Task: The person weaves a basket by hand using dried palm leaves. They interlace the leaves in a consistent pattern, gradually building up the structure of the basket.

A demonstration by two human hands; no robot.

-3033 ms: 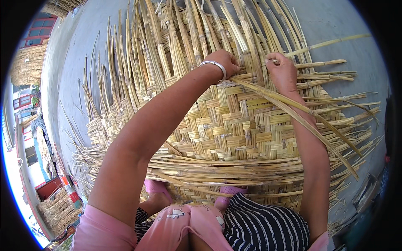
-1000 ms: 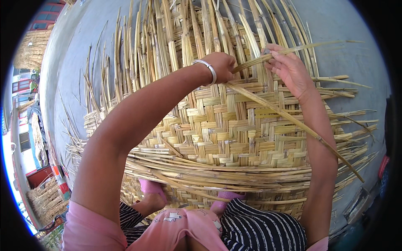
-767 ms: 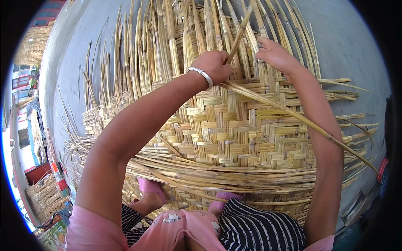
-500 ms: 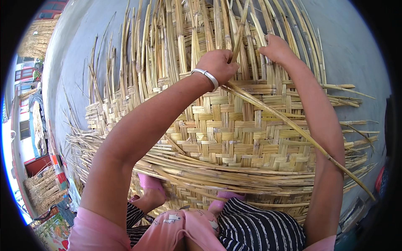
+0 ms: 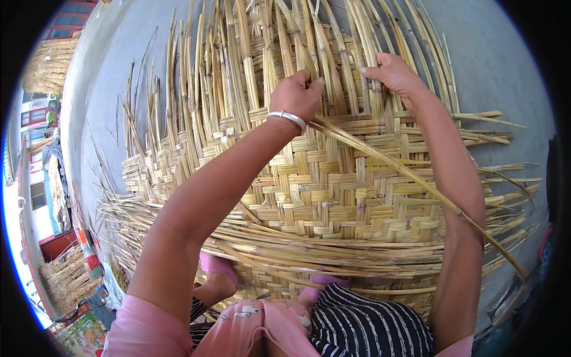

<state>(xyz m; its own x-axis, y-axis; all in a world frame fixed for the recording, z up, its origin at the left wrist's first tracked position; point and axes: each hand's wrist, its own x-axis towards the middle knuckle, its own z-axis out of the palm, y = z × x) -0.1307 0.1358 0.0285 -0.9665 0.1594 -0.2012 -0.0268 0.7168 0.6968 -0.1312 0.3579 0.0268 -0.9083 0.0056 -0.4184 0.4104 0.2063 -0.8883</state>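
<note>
Overhead, from the head camera, I see a grey concrete floor (image 5: 488,53) outdoors in bright sun, with most of it covered by a large woven bamboo mat (image 5: 351,196). Along the left rim stand bundles of straw-coloured stalks (image 5: 50,65) and a building front with red trim, bent by the lens.

The mat's finished weave lies nearest the person's lap, a tight checker of flat strips. Beyond it the loose strips (image 5: 238,65) run unwoven, their long axes pointing away from the person and fanning toward the top edge. Cross strips stick out sideways at the right edge of the mat.

My left hand (image 5: 295,95) is closed around a cluster of those upright strips just at the edge of the weave, a silver bangle (image 5: 286,118) on its wrist. My right hand (image 5: 394,74) sits near it, apart from the left, fingers curled over neighbouring upright strips. One long single strip (image 5: 416,178) starts under the left hand and slants across the weave down toward the lower right, passing under the right forearm. Pink sleeves and a black-and-white striped garment (image 5: 369,327) fill the bottom edge.
</note>
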